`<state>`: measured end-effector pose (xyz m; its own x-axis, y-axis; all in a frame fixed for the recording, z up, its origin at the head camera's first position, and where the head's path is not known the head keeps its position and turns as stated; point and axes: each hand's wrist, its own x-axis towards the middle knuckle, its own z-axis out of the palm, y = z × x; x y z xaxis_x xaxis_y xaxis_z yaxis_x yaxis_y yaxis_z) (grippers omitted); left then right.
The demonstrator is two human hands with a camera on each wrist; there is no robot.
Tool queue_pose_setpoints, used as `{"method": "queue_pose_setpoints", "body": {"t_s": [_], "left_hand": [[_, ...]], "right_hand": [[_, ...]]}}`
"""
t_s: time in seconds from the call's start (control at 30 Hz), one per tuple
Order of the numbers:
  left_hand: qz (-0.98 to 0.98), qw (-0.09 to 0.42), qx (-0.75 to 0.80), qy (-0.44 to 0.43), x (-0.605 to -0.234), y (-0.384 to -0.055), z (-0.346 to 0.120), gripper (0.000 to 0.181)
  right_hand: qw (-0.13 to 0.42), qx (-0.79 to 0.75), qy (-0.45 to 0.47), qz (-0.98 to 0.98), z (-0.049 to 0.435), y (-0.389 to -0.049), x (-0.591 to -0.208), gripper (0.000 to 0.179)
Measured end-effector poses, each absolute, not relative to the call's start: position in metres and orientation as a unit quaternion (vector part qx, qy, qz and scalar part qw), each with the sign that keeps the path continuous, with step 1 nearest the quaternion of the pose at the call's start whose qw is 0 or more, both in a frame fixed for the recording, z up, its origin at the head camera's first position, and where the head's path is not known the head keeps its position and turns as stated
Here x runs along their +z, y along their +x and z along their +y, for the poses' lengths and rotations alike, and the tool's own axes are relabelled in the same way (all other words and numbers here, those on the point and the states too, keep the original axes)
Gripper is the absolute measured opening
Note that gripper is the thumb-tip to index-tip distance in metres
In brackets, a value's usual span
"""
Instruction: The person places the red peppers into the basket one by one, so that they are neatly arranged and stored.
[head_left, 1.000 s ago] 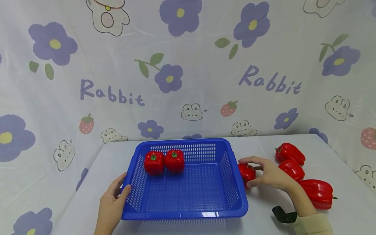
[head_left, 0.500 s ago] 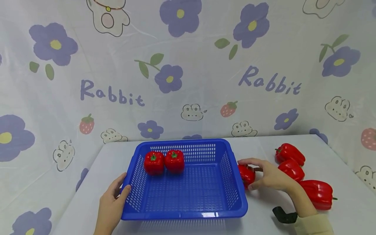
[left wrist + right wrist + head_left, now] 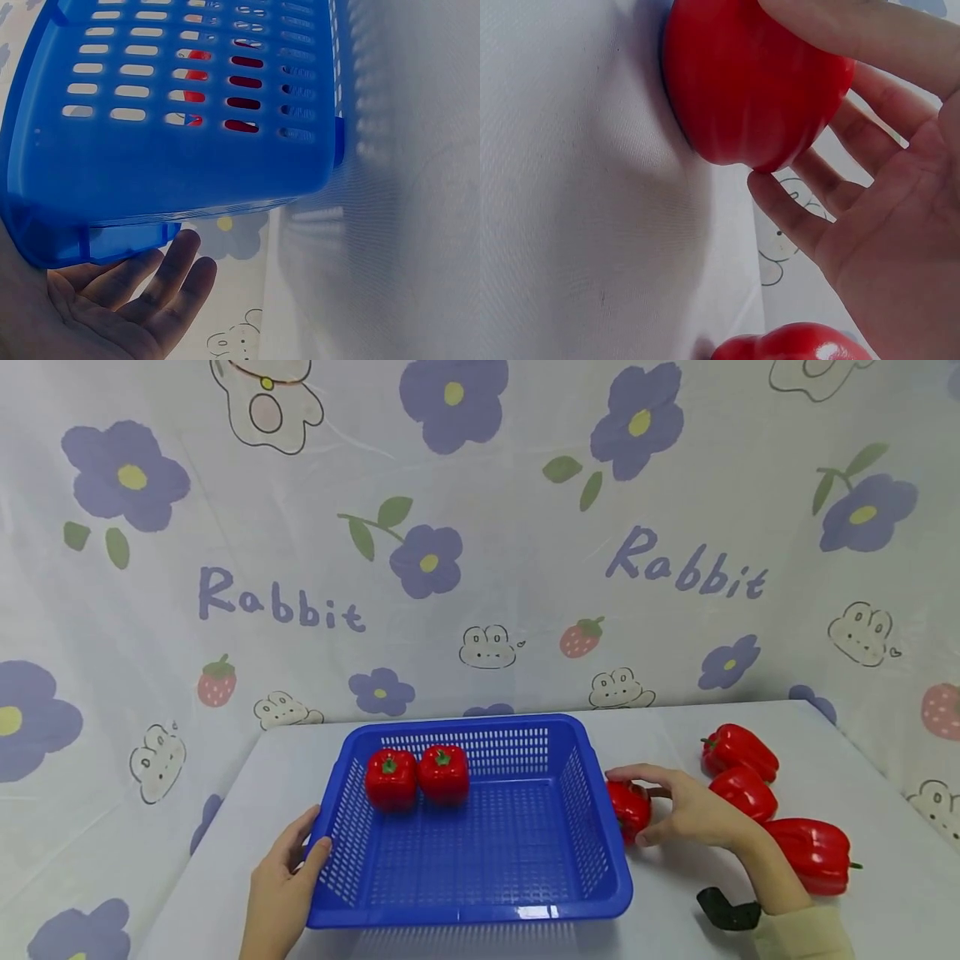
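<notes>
A blue plastic basket (image 3: 480,860) stands on the white-covered table, with two red bell peppers (image 3: 392,779) upright at its back left. On its left rim lies my left hand (image 3: 283,881), thumb over the top and fingers outside; in the left wrist view those fingers (image 3: 176,277) reach under the rim. Just outside the basket's right wall, my right hand (image 3: 693,810) holds another red bell pepper (image 3: 754,86) between thumb and fingers. That pepper sits at table level, partly hidden by the basket rim in the head view.
Several more red bell peppers (image 3: 813,856) lie on the table to the right, near my right forearm. A black strap-like piece (image 3: 727,910) sticks out by my right sleeve. Behind the table hangs a patterned cloth (image 3: 480,568).
My right thumb has shifted slightly on the near side of the pepper. The head view has tilted a little. The basket and the other peppers stay in place.
</notes>
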<state>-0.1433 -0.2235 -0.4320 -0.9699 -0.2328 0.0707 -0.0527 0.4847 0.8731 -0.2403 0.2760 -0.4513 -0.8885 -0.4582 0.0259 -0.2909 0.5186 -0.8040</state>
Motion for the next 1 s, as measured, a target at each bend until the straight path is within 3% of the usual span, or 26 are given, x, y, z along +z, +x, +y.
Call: {"method": "queue_pose_setpoints", "body": {"t_s": [1.0], "left_hand": [[-0.859,0.084,-0.496,0.093,-0.4320,-0.1437,-0.2233,0.053]], "right_hand": [[0.095,-0.469,-0.168,0.862,0.2795,-0.2411,-0.4526,0.077]]}}
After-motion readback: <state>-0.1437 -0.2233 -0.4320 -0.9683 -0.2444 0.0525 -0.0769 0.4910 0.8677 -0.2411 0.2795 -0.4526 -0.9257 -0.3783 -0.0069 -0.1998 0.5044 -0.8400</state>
